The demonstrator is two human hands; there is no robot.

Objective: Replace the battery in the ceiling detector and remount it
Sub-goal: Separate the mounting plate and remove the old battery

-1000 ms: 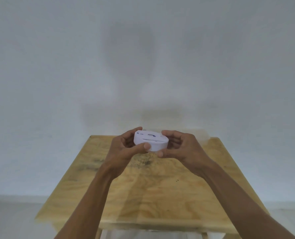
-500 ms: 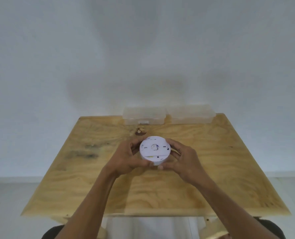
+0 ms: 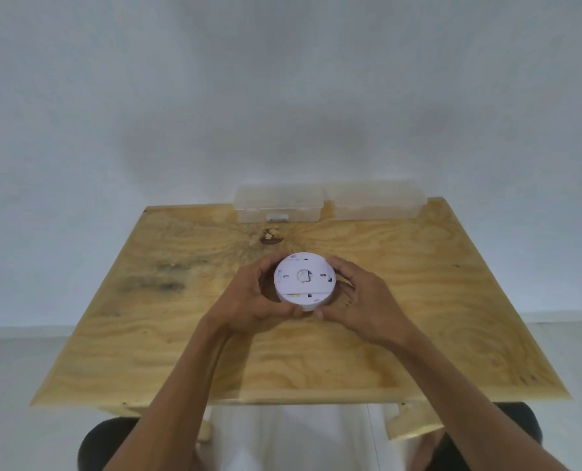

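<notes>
The round white detector [image 3: 304, 281] is held between both hands above the middle of the wooden table [image 3: 181, 351]. Its back faces up, showing a central hole, two small slots and a seam across the near side. My left hand [image 3: 252, 300] grips its left rim, thumb at the near edge. My right hand [image 3: 361, 300] wraps the right rim, thumb beside the left thumb under the near edge. Any battery is hidden from view.
Two clear plastic boxes stand at the table's far edge against the white wall: one [image 3: 278, 202] at centre, one [image 3: 374, 199] to its right. A dark knot [image 3: 271, 236] marks the wood in front of them. My knees show below the near edge.
The view has tilted down and the two boxes have come into sight. Both hands have brought the detector lower and nearer, turning its flat back to face up.
</notes>
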